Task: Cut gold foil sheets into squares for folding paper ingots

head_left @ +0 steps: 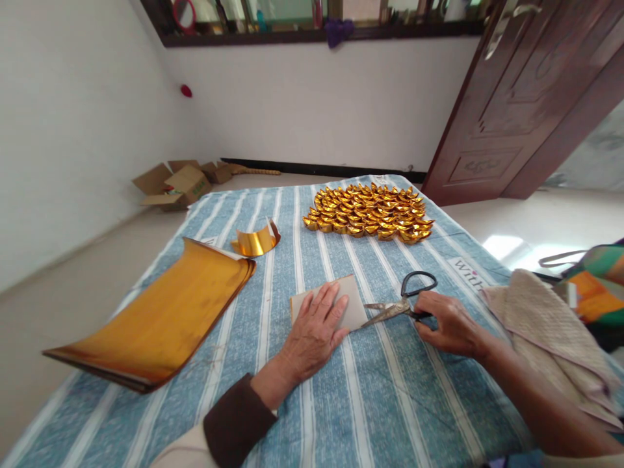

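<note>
Under my left hand (316, 325) lies a squarish piece of paper (355, 298), pale side up with a thin gold edge showing. The fingers of that hand are spread flat on it. My right hand (446, 323) grips one black handle of a pair of scissors (390, 311). Their blades stand apart, with the tips close to the paper's right edge. To the left is a large curled stack of gold foil paper (170, 312). Beyond it stands a small curved gold strip (257, 240). Folded gold paper ingots (368, 211) sit in rows toward the far end.
A blue-and-white striped cloth (277, 286) covers the table. At the right edge lies a folded beige towel (541, 331), near a colourful bag (599, 286). Open cardboard boxes (182, 185) are on the floor at the far left. A brown door (502, 104) stands at the right.
</note>
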A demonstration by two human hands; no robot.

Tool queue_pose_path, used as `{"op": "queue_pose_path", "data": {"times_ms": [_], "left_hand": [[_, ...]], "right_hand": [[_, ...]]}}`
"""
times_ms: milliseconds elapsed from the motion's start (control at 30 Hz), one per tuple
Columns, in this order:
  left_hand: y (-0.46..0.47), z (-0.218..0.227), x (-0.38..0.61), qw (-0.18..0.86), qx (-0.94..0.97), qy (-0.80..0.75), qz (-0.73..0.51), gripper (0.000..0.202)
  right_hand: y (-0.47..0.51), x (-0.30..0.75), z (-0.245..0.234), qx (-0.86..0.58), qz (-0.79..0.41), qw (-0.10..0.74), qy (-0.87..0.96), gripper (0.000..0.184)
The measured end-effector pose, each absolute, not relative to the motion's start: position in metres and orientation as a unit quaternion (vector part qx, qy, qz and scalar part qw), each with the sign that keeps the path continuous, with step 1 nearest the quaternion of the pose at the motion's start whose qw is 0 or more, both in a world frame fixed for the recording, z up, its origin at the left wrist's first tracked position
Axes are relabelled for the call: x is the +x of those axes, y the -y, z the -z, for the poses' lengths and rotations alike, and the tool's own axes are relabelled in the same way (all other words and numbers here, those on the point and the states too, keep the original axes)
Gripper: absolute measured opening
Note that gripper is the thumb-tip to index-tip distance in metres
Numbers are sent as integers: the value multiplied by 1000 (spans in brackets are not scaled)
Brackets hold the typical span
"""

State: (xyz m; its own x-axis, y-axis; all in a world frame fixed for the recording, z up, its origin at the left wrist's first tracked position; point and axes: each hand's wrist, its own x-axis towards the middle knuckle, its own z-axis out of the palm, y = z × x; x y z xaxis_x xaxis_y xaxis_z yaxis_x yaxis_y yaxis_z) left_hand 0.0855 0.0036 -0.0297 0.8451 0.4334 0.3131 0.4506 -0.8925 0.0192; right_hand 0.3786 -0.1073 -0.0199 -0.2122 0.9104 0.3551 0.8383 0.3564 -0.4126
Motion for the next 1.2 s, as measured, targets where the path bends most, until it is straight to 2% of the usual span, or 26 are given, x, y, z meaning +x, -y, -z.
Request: {"op": "queue_pose_path", "data": {"times_ms": [333,533,633,900,1200], "left_hand": [[-2,24,84,15,-939,272,210,79],[-15,12,81,-53,-932,292,209,101],[-22,8,81,-60,-929,283,232,96],[-22,8,77,35,-930,196,308,55],[-12,2,72,55,-925,151,345,50]], "right_hand": [[111,371,9,-542,-10,287,790,5],[111,367,2,-531,1,293,795,8],[111,366,3,-533,-3,293,794,8],[109,368,13,-540,-16,305,784,8],[108,371,10,-534,-26,333,777,6]]}}
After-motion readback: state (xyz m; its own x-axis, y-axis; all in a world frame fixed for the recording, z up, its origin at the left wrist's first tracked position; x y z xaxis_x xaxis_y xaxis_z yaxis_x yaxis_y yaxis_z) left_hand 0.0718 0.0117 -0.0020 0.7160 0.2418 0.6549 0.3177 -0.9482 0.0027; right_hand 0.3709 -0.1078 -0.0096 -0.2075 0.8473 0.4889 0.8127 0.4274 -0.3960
